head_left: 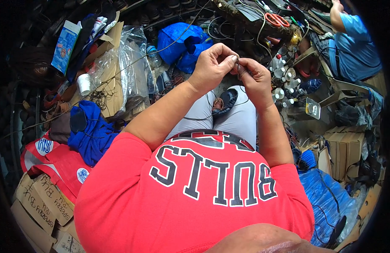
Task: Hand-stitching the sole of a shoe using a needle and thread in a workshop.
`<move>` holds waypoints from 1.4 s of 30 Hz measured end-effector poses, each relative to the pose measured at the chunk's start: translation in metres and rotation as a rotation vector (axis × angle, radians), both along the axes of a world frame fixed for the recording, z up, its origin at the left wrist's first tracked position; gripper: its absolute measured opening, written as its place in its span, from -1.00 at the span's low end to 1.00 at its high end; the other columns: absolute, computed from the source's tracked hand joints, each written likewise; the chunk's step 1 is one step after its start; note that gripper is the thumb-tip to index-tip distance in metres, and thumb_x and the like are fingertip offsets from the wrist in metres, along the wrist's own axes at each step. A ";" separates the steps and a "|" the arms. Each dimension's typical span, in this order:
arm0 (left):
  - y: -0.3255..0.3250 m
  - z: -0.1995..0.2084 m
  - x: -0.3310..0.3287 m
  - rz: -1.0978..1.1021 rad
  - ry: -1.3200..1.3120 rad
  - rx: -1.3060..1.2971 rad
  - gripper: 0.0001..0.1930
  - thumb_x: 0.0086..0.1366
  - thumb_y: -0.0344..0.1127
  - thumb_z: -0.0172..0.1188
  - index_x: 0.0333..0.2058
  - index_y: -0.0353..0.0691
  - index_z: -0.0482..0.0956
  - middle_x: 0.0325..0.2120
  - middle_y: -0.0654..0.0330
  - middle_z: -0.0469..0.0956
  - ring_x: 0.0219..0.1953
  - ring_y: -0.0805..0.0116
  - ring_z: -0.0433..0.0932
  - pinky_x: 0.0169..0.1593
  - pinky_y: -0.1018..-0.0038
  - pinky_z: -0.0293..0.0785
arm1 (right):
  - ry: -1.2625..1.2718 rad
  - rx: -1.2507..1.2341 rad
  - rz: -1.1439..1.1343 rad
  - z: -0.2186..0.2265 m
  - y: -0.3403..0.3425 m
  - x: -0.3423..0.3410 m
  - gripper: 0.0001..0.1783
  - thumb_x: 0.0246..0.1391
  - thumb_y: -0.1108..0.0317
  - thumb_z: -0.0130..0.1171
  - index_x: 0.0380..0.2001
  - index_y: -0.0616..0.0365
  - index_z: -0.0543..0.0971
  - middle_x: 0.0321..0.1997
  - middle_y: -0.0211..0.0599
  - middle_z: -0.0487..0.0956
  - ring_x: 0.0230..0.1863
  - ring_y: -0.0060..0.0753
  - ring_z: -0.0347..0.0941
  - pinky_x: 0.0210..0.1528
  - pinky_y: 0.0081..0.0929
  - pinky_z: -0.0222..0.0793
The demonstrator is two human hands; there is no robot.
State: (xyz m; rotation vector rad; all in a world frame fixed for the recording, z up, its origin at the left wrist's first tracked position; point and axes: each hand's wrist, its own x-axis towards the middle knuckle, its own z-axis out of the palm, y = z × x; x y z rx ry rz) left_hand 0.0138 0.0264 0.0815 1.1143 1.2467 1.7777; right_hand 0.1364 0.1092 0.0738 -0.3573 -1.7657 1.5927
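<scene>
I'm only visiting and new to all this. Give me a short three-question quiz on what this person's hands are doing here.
1. True or false: the left hand and right hand meet in front of the chest.
2. What lies on the lap? A) dark shoe piece B) scissors C) white cup
3. What colour is the bag beyond the hands?

Key: 1 true. 2 A. 3 blue. Both hands pinch a thin dark thread.
</scene>
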 end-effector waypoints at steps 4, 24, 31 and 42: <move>-0.001 0.001 0.000 0.047 -0.212 -0.034 -0.74 0.28 -0.34 0.02 -0.11 -0.33 0.44 -0.24 0.17 0.52 -0.30 0.45 0.54 -0.22 0.60 0.46 | -0.089 0.307 -0.107 0.009 0.011 -0.002 -0.90 -0.07 0.46 0.18 -0.43 0.23 0.59 -0.56 -0.24 0.57 -0.55 -0.60 0.48 -0.48 -0.67 0.35; -0.007 0.017 -0.012 0.134 0.133 -0.169 -0.85 0.10 -0.44 0.21 -0.34 -0.35 0.56 -0.44 0.21 0.54 -0.37 0.54 0.46 -0.22 0.63 0.39 | -0.237 0.145 -0.047 0.026 0.004 0.004 -0.84 0.02 0.39 0.14 -0.36 0.27 0.58 -0.60 -0.43 0.53 -0.59 -0.73 0.37 -0.56 -0.72 0.29; -0.008 0.027 -0.016 0.007 0.105 -0.139 -0.78 0.19 -0.45 0.03 -0.20 -0.37 0.51 -0.31 0.18 0.53 -0.32 0.51 0.48 -0.19 0.60 0.41 | -0.147 -0.217 0.244 0.019 0.017 0.007 -0.81 0.09 0.36 0.08 -0.29 0.26 0.55 -0.47 -0.50 0.51 -0.54 -0.74 0.29 -0.49 -0.76 0.23; -0.003 0.058 -0.032 -0.203 1.010 -0.185 -0.78 0.18 -0.24 0.05 -0.36 -0.32 0.45 -0.50 0.08 0.43 -0.41 0.20 0.43 -0.30 0.40 0.34 | -0.121 -0.304 0.382 0.017 0.025 0.012 -0.81 0.11 0.35 0.06 -0.29 0.25 0.54 -0.49 -0.51 0.47 -0.52 -0.73 0.28 -0.46 -0.77 0.22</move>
